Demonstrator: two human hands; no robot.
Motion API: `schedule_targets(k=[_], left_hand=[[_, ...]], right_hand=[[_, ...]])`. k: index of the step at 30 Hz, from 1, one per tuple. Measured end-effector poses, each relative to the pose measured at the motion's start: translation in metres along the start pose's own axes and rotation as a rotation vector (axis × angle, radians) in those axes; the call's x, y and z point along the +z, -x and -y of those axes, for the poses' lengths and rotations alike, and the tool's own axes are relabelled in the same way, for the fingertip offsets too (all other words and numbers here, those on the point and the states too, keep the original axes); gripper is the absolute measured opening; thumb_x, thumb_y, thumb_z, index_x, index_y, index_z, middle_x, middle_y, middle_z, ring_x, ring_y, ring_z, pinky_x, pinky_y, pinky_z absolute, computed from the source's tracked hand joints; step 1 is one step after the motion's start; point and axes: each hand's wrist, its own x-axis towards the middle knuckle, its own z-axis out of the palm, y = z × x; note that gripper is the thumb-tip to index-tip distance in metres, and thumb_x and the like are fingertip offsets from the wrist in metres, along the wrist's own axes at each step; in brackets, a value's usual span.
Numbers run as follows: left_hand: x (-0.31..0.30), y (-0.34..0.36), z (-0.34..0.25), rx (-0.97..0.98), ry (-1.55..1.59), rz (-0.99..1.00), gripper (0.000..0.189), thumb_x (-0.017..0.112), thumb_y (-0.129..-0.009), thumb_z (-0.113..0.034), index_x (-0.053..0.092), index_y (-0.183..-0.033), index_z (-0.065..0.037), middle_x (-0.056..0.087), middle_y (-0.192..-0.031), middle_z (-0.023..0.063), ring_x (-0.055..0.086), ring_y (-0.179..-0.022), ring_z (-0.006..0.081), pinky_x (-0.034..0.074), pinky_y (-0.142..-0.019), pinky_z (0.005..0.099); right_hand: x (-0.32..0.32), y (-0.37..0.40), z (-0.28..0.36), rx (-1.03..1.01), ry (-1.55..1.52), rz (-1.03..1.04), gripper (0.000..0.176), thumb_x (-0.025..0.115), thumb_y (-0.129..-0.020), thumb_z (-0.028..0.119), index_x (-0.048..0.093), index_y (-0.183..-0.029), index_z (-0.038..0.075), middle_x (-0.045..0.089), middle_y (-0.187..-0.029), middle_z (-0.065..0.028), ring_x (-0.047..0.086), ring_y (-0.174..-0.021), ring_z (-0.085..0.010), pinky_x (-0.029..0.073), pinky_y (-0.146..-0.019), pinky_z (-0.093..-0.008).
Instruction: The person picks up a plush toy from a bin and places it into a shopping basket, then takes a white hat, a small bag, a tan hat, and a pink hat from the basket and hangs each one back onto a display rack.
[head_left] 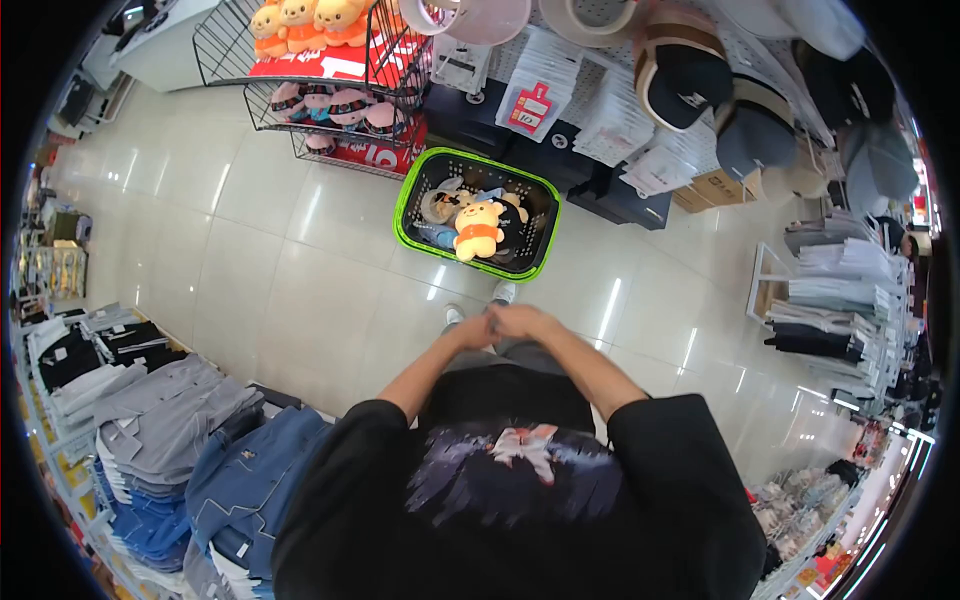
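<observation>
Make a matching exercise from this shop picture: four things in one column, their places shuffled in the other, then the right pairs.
Things
1. green-rimmed black plastic shopping basket
2. yellow plush bear in an orange shirt
3. black and tan peaked caps
4. folded blue denim shirts

Places
A. hanging high at the upper right
B. standing on the pale tiled floor
C. stacked at the lower left
D. lying inside the basket

Pairs: 1-B, 2-D, 3-A, 4-C
</observation>
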Motion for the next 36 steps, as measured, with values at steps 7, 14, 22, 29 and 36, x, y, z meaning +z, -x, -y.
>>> schedule_targets(k=[7,14,22,29,36], left_hand=[[-0.061,-0.013,-0.079,0.167,0.271,-0.303,0.077,0.068,-0.077,-0.025,0.03,-0.14,-0.001,0.066,-0.095,0.0182,0.065,-0.084,0.0272,0.051,-0.075,0.0367],[-0.002,-0.037,-0.121,0.102,-0.008,0.004,0.04,0.064,-0.078,-0.023,0.057,-0.112,-0.003,0.067,-0.088,0.0192,0.066,-0.082,0.0287,0.051,-0.075,0.0377],[0.075,-0.072,-0.159,0.182,-0.163,0.151,0.013,0.066,-0.078,-0.013,0.061,-0.085,-0.003,0.067,-0.074,0.0104,0.065,-0.068,0.0187,0.051,-0.063,0.032],[0.114,-0.102,-0.218,0.184,0.098,0.169,0.017,0.07,-0.075,-0.014,0.061,-0.082,-0.002,0.066,-0.077,0.0081,0.063,-0.076,0.0167,0.05,-0.071,0.0304],[0.097,-0.068,-0.299,0.207,0.266,-0.099,0.026,0.07,-0.076,-0.004,0.062,-0.099,0.003,0.067,-0.091,0.0106,0.062,-0.086,0.0141,0.049,-0.079,0.0286]], right_hand=[[-0.081,0.066,0.006,0.015,-0.064,-0.534,0.048,0.057,-0.081,0.033,0.051,-0.116,0.001,0.062,-0.111,-0.024,0.061,-0.101,-0.0366,0.049,-0.085,-0.0457],[-0.001,0.104,-0.058,0.134,-0.111,-0.496,0.036,0.054,-0.083,0.031,0.065,-0.095,-0.001,0.065,-0.092,-0.0254,0.063,-0.087,-0.0408,0.05,-0.08,-0.0474],[0.078,0.159,-0.116,0.156,-0.427,-0.569,0.038,0.053,-0.086,0.035,0.065,-0.096,0.0,0.066,-0.095,-0.0234,0.063,-0.093,-0.0392,0.048,-0.084,-0.0455],[0.051,0.238,-0.163,0.042,-0.519,-0.572,0.038,0.053,-0.085,0.031,0.063,-0.1,-0.002,0.067,-0.093,-0.021,0.065,-0.083,-0.0341,0.05,-0.075,-0.0403],[0.011,0.26,-0.162,-0.159,-0.587,-0.667,0.039,0.058,-0.079,0.023,0.058,-0.11,0.0,0.068,-0.093,-0.0184,0.066,-0.084,-0.0317,0.051,-0.075,-0.0401]])
